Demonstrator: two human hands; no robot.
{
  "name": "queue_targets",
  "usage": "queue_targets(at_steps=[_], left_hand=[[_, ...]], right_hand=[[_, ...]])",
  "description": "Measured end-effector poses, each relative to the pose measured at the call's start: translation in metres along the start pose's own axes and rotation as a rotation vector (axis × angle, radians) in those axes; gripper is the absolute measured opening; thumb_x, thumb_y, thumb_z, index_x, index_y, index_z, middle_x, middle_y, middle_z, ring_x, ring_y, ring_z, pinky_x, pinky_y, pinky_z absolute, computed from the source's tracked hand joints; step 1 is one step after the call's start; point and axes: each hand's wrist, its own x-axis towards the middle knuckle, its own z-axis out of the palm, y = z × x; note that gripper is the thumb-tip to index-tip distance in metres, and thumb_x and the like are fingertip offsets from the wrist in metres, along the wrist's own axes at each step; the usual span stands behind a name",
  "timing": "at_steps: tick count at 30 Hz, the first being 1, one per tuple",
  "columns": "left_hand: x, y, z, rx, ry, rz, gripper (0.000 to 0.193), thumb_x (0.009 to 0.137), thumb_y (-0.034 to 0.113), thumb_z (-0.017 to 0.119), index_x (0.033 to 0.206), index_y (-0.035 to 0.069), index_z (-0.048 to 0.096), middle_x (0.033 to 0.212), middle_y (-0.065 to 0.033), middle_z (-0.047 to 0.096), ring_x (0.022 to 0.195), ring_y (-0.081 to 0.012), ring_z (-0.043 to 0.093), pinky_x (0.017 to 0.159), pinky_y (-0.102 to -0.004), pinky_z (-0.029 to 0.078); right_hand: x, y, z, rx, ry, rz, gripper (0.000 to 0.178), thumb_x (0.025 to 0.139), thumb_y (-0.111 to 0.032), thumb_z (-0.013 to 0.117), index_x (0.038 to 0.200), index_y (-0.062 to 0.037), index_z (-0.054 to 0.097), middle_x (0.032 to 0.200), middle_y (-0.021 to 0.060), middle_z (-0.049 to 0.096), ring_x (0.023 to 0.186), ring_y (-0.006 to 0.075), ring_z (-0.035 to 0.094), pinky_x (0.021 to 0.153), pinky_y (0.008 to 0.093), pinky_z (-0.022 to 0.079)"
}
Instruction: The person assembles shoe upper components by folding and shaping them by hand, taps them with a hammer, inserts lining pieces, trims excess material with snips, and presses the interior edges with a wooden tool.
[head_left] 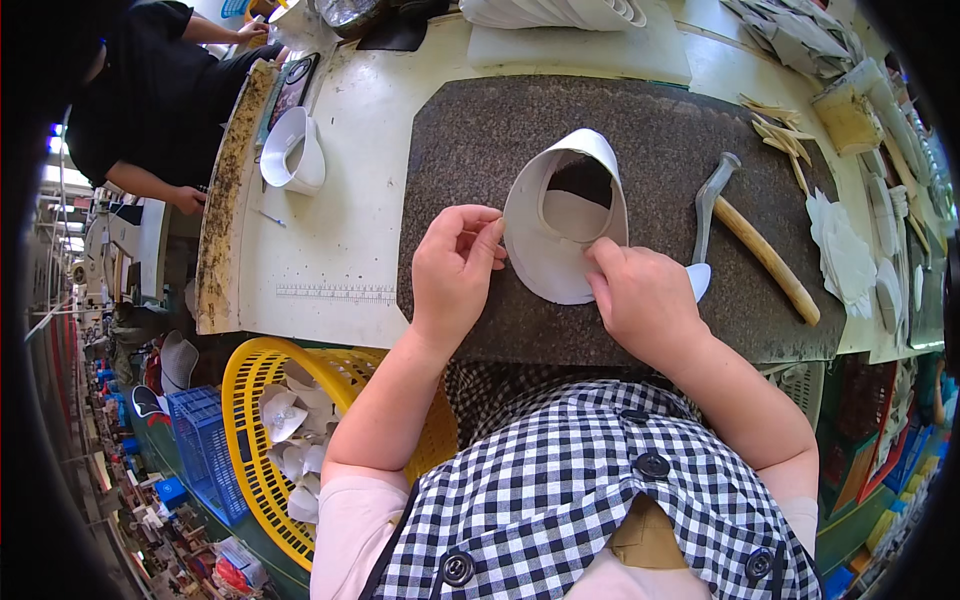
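Note:
A white shoe upper, curved into a loop with a wide opening, stands over the dark speckled board. My left hand pinches its left edge between thumb and fingertips. With fingers curled, my right hand grips the upper's lower right part, near the rim of the opening. A pale, rounded piece shows beside my right hand, partly covered by it; its kind is unclear. To the right lies a hammer with a wooden handle and a grey metal head.
Another white upper stands at the table's left. Wooden sticks, white cut pieces and a yellowish block lie right. Stacked white sheets are at the back. A yellow basket holds white pieces below. Another person is at left.

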Motion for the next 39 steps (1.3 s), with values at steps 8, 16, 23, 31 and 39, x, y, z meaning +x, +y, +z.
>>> queue_targets(at_steps=[8,16,23,31,39], left_hand=[[-0.04,-0.004,0.02,0.627,-0.194,0.719,0.03,0.08,0.008,0.064,0.11,0.005,0.06,0.098,-0.0097,0.058,0.094,-0.0255,0.057,0.083,-0.0326,0.047],[-0.045,0.0,0.03,0.982,-0.246,0.76,0.05,0.076,0.015,0.062,0.126,0.021,0.055,0.109,-0.0059,0.047,0.102,-0.0227,0.048,0.086,-0.0368,0.042],[-0.035,0.014,0.031,1.05,-0.405,0.753,0.064,0.07,0.011,0.063,0.13,0.027,0.05,0.107,-0.0059,0.045,0.1,-0.0232,0.046,0.083,-0.0377,0.04],[-0.036,0.003,0.02,0.568,0.134,0.373,0.062,0.075,0.008,0.07,0.13,0.005,0.042,0.118,-0.012,0.045,0.095,-0.0231,0.052,0.075,-0.0317,0.045],[0.021,-0.004,0.051,-0.039,-0.103,0.195,0.046,0.081,0.006,0.063,0.123,0.004,0.045,0.096,-0.0147,0.058,0.082,-0.0263,0.059,0.076,-0.0347,0.047]], right_hand=[[-0.002,0.001,0.0,-0.186,0.061,-0.145,0.01,0.075,-0.007,0.059,0.081,-0.0052,0.051,0.068,0.0108,0.061,0.065,0.0258,0.063,0.06,0.0381,0.049],[-0.032,0.013,-0.049,0.144,0.288,0.015,0.022,0.079,-0.007,0.064,0.102,-0.0066,0.064,0.08,0.012,0.064,0.067,0.0253,0.063,0.062,0.0347,0.049],[-0.039,0.024,-0.038,0.455,0.301,0.126,0.015,0.086,-0.009,0.061,0.101,-0.0042,0.063,0.067,0.0049,0.055,0.053,0.0129,0.05,0.052,0.0244,0.041],[-0.065,0.06,-0.029,1.158,0.624,-0.105,0.033,0.094,-0.009,0.039,0.123,0.0023,0.047,0.077,0.0056,0.052,0.071,0.011,0.049,0.07,0.0255,0.043],[-0.092,0.079,-0.016,1.103,0.719,0.235,0.039,0.097,-0.013,0.038,0.132,0.0017,0.041,0.108,0.0097,0.055,0.101,0.0153,0.051,0.094,0.0297,0.038]])
